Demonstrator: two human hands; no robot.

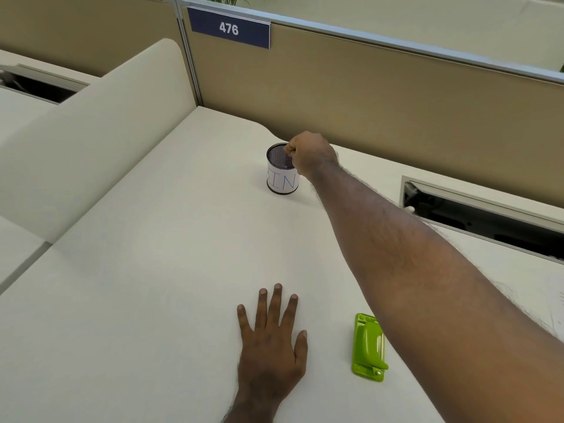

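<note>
The right hand was held over the mesh cup, far back on the desk, fingertips pinched; on what could not be told. The left hand was spread flat. A careful drop inside seemed needed next.

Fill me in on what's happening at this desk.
A person is working at a pale desk. Their right hand reaches far forward, fingers curled over the open top of a mesh cup wrapped in a paper label with blue lettering. Whether the fingers hold something small or just touch the rim cannot be seen. The left hand lies flat on the desk, fingers spread. A green plastic tool lies untouched beside the right forearm.
</note>
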